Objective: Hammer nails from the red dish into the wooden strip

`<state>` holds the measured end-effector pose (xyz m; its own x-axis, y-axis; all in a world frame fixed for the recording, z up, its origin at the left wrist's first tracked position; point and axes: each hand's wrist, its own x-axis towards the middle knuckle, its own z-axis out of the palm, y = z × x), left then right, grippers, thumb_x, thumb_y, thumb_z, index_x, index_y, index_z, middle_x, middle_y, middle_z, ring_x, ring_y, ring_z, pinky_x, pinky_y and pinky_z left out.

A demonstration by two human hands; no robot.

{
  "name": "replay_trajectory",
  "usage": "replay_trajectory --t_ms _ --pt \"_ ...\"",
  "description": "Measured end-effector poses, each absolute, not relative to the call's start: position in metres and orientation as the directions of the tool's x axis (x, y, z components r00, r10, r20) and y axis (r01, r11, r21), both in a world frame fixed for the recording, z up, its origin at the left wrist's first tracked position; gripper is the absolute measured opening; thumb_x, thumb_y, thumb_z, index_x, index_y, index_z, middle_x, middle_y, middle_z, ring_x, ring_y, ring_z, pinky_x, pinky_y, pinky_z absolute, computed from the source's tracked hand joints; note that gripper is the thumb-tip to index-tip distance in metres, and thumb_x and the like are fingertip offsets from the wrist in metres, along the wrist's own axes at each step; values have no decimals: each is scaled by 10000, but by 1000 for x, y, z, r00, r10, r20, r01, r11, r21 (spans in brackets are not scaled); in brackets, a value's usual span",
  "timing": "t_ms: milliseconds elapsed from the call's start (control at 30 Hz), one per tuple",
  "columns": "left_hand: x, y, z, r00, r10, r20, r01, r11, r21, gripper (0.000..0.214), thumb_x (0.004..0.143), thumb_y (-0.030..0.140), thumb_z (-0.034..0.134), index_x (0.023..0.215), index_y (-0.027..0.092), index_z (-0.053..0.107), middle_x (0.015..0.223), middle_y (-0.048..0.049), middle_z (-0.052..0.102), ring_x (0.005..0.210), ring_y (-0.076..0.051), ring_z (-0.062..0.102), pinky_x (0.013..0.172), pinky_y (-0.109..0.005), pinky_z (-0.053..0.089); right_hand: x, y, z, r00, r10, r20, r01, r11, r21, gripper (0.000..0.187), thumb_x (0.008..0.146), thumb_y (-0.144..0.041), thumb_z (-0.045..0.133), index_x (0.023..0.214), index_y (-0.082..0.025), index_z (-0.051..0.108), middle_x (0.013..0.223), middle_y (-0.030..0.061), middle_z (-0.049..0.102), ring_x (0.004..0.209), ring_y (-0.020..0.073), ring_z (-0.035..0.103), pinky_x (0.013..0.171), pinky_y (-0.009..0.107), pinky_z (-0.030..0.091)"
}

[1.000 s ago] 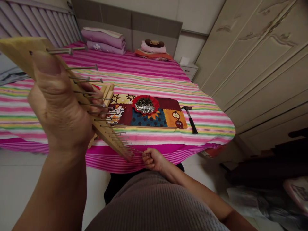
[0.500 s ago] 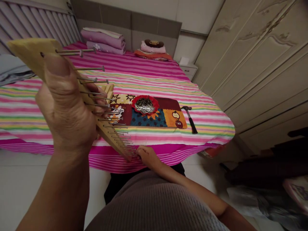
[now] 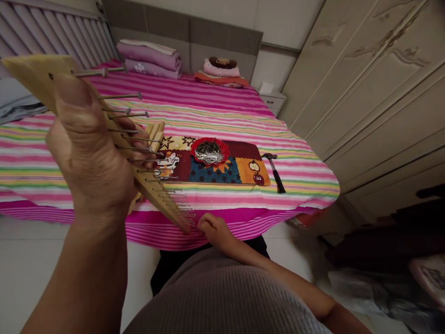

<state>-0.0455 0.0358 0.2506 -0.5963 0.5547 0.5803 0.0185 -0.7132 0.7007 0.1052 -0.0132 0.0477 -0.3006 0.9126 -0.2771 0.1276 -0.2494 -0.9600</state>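
My left hand (image 3: 92, 144) is wrapped round a long wooden strip (image 3: 156, 199), thumb on its near face, and holds it tilted above the bed's edge. Many nails (image 3: 121, 96) stick out along the strip in a row, heads pointing right. Beside the strip's low end my right hand (image 3: 215, 229) is closed, its fingers curled close to the last nails. Whether anything is pinched in it, I cannot make out. Beyond the strip, a red scalloped dish (image 3: 226, 150) full of loose nails (image 3: 209, 153) rests on a patterned board (image 3: 213, 172).
A claw hammer (image 3: 277, 174) lies right of the board. More wooden pieces (image 3: 156, 132) lie behind my left hand. The bed has a striped cover (image 3: 302, 176), with folded purple bedding (image 3: 149, 58) and another folded pile (image 3: 220, 74) farther back. A wardrobe (image 3: 368, 83) stands to the right.
The strip's upper end has shifted a little to the left with my left hand. My right hand has moved slightly right and down, away from the end nails.
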Motion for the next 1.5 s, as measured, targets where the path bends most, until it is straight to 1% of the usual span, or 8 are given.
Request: replay_trajectory --t_ms 133,400,733,833,933,1067,1267,1500 --pt "-48 39 249 -576 555 600 8 -731 683 393 841 410 424 541 175 518 421 7 456 339 -132 481 254 -240 365 96 -16 54 -304 945 -124 225 -55 -973 200 754 -103 475 571 -182 473 543 -70 421 553 86 380 520 212 275" --pt "-48 38 247 -569 558 605 28 -721 692 365 837 433 437 594 176 528 467 7 481 331 -124 463 252 -257 372 104 -15 53 -395 918 39 317 176 -932 167 768 -203 528 613 -195 466 623 -51 436 607 103 366 582 238 265" --pt "-48 37 249 -561 559 611 13 -732 681 359 814 451 462 597 172 525 471 3 472 354 -136 480 262 -262 361 99 -6 35 -363 915 -173 378 -25 -926 291 911 -309 475 665 -155 500 541 -80 429 405 48 355 411 181 320" --pt "-47 37 250 -569 552 610 27 -729 684 365 816 461 452 594 179 521 456 4 472 323 -137 457 251 -279 362 109 -9 35 -322 931 -173 403 -31 -915 291 912 -313 467 672 -153 501 538 -82 425 402 50 363 406 183 314" --pt "-46 36 250 -559 562 610 30 -721 692 359 846 418 421 596 177 514 461 7 474 326 -131 461 257 -267 366 112 -12 42 -279 957 -80 427 49 -903 230 868 -226 449 644 -183 480 539 -68 421 484 82 397 461 207 283" --pt "-44 32 251 -554 564 613 38 -718 695 345 869 352 395 608 164 518 485 -3 493 369 -131 497 281 -254 402 108 -15 55 -364 928 80 451 251 -857 95 805 -181 500 714 -208 511 656 -37 495 616 114 420 555 234 281" --pt "-45 32 250 -541 580 609 14 -718 696 352 856 386 404 606 169 521 475 7 481 338 -116 465 278 -254 393 109 -17 57 -476 859 189 473 432 -768 200 872 -246 444 681 -219 499 698 8 490 671 153 425 641 273 315" --pt "-46 33 251 -558 560 613 27 -725 688 366 859 400 401 600 170 520 464 12 480 352 -129 475 279 -263 397 108 -16 60 -516 831 209 456 473 -754 235 863 -245 454 631 -224 484 657 15 470 632 160 412 617 278 331"
